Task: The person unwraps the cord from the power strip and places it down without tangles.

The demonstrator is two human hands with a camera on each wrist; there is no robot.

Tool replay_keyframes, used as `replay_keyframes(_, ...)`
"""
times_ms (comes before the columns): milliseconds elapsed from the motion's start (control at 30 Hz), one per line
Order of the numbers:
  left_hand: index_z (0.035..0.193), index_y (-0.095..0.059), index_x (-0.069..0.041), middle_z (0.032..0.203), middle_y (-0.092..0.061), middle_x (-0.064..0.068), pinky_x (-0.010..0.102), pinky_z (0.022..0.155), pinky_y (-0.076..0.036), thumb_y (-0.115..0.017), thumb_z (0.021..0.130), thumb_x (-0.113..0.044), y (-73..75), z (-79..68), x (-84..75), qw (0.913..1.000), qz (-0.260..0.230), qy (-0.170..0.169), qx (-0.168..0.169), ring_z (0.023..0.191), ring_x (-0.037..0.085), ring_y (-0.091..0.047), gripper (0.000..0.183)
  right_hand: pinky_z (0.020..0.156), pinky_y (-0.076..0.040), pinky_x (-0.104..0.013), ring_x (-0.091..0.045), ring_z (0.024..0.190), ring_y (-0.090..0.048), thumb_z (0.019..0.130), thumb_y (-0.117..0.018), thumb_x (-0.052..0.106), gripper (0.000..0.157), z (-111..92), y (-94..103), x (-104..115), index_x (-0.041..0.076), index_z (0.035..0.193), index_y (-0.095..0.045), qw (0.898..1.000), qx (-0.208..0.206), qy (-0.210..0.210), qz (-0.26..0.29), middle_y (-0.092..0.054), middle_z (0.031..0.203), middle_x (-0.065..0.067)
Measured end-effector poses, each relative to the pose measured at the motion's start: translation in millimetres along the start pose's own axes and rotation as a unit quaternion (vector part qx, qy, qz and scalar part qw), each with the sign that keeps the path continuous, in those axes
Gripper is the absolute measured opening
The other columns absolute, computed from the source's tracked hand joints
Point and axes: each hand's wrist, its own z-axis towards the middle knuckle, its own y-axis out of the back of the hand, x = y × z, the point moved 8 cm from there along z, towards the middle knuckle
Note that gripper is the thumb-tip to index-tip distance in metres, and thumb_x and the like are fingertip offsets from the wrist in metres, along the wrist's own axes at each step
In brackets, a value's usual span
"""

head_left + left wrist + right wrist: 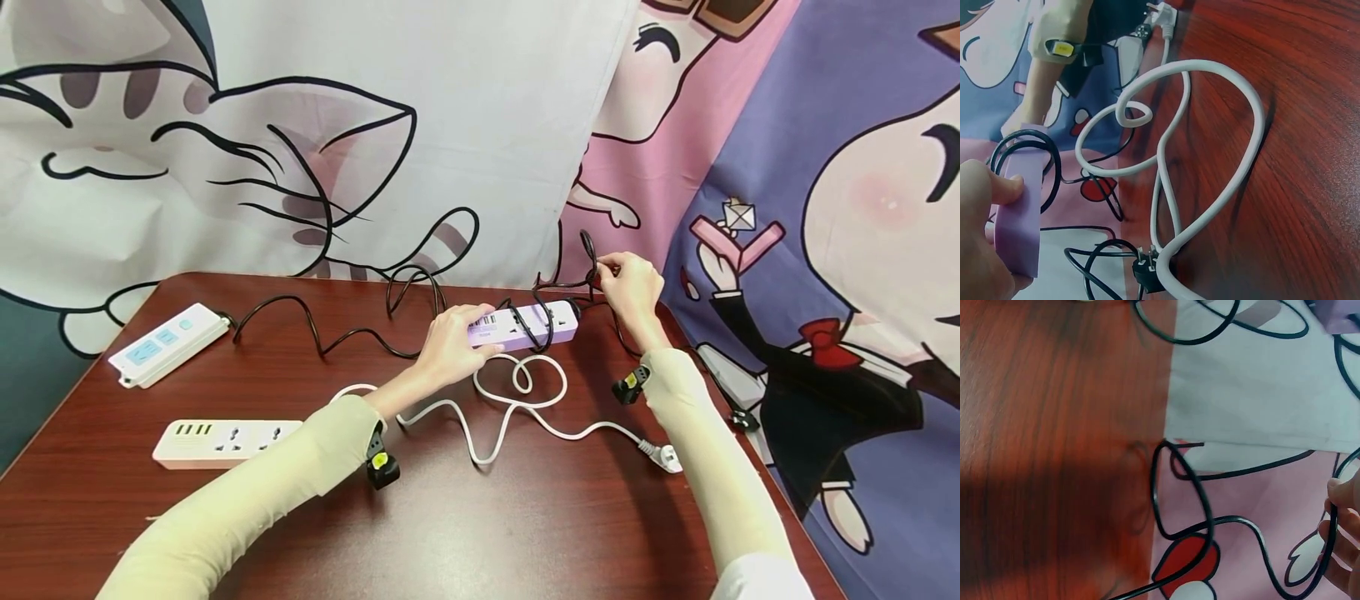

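My left hand point(452, 340) grips the left end of a purple power strip point(498, 331), thumb along one side and fingers on the other. Turns of black cord point(1054, 178) loop loosely around the strip's middle in the left wrist view. At the table's far right, my right hand point(632, 290) pinches the black cord point(1330, 534) between thumb and fingers. A loop of that cord rises above the hand, and another stretch hangs in bends in the right wrist view.
A white cord point(517, 405) lies in loops below the strip, ending in a white plug point(667, 458). At left are a white power strip point(206, 446) and another with blue sockets point(167, 346), its black cord point(311, 321) running right. A black plug point(745, 421) sits by the right edge.
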Motion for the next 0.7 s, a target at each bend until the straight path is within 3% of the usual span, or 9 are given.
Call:
replay_keyframes(267,0.120,-0.065,-0.007,0.118,-0.067,0.013,0.044,0.087,-0.046,-0.081,0.072,-0.024,0.7,3.5,2.9,0.9999,0.010,0.009,-0.001,0.106,0.028,-0.062,0.054,0.072,-0.045,-0.053,-0.031,0.085,-0.068,0.087,-0.066,0.029,0.018,-6.2,12.4,2.2,0.020,0.098,-0.077,1.000,-0.019,-0.011,0.014,-0.074,0.099,-0.003)
replay_keyframes(700,0.121,-0.065,-0.006,0.118,-0.067,0.014,0.044,0.085,-0.047,-0.081,0.072,-0.023,2.8,5.6,9.8,0.9995,0.015,0.024,-0.008,0.103,0.029,-0.062,0.054,0.066,-0.043,-0.049,-0.027,0.069,-0.063,0.086,-0.069,0.029,0.018,-22.6,31.7,10.9,0.017,0.096,-0.077,0.997,-0.057,0.019,0.045,-0.074,0.092,-0.004)
